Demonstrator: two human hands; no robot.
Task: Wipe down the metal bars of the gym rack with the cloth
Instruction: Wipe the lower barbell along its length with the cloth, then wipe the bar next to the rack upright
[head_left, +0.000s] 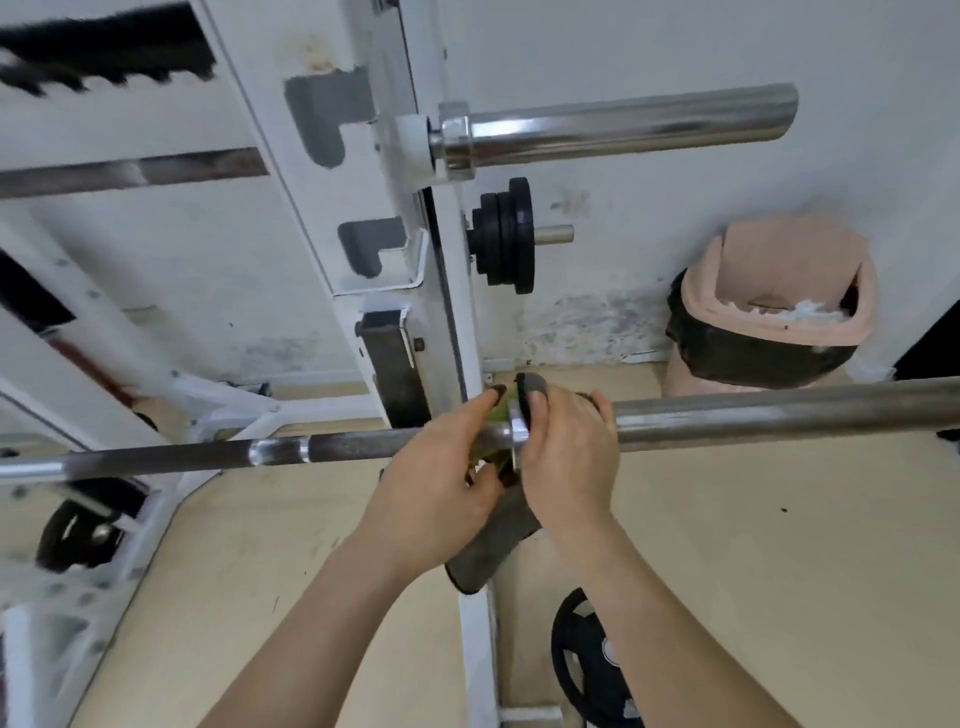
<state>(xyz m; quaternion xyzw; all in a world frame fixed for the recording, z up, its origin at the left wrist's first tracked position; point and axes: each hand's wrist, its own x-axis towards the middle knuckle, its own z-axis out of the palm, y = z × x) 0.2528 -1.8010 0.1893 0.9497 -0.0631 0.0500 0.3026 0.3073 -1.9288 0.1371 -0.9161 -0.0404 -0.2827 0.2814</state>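
A long metal barbell (753, 413) runs across the view at waist height, resting on the white gym rack (441, 291). Both hands meet at its collar. My left hand (441, 467) presses a yellow-green cloth (496, 413) against the bar just left of the collar. My right hand (566, 457) wraps over the collar and the thicker sleeve, fingers curled over the cloth's edge. Most of the cloth is hidden between the hands. A second chrome bar (623, 124) sits higher on the rack.
Black weight plates (506, 236) hang on a peg behind the upright. A lined bin (769, 312) stands by the wall at right. Another plate (587, 670) lies on the floor below. A grey padded piece (493, 540) hangs under the bar. Rack frame parts fill the left.
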